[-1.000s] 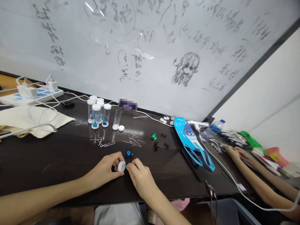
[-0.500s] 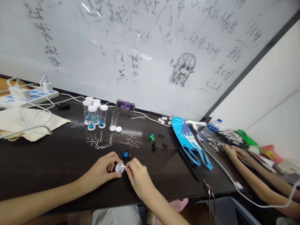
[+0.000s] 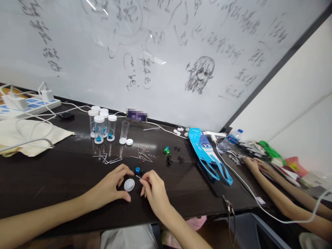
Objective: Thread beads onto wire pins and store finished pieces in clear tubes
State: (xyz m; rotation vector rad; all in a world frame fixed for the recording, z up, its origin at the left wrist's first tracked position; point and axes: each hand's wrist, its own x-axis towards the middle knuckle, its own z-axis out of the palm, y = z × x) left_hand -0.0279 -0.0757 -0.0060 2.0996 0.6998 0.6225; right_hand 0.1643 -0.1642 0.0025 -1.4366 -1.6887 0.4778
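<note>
A small round white cap (image 3: 129, 185) lies on the dark table with little grey bits inside it. My left hand (image 3: 114, 185) curves around the cap, thumb and fingers apart, holding nothing. To its right, my right hand (image 3: 153, 188) pinches a thin pale rod (image 3: 138, 177), whose tip points left toward a blue motor-like part (image 3: 137, 170). A small black piece sits beside that part, partly behind my right fingers. Just beyond are several thin pins (image 3: 142, 154) with coloured ends and several L-shaped metal keys (image 3: 107, 159).
Capped clear tubes (image 3: 99, 129) with blue parts stand at the back left, near an uncapped tube (image 3: 125, 132). Green (image 3: 166, 150) and black small parts lie right of centre. Farther right are a blue lanyard (image 3: 204, 148), a bottle (image 3: 233, 138) and another person's hands (image 3: 255, 164).
My left hand has let go of the cap, which now rests on the table. My right hand has drawn the rod out of the cap and up toward the blue part.
</note>
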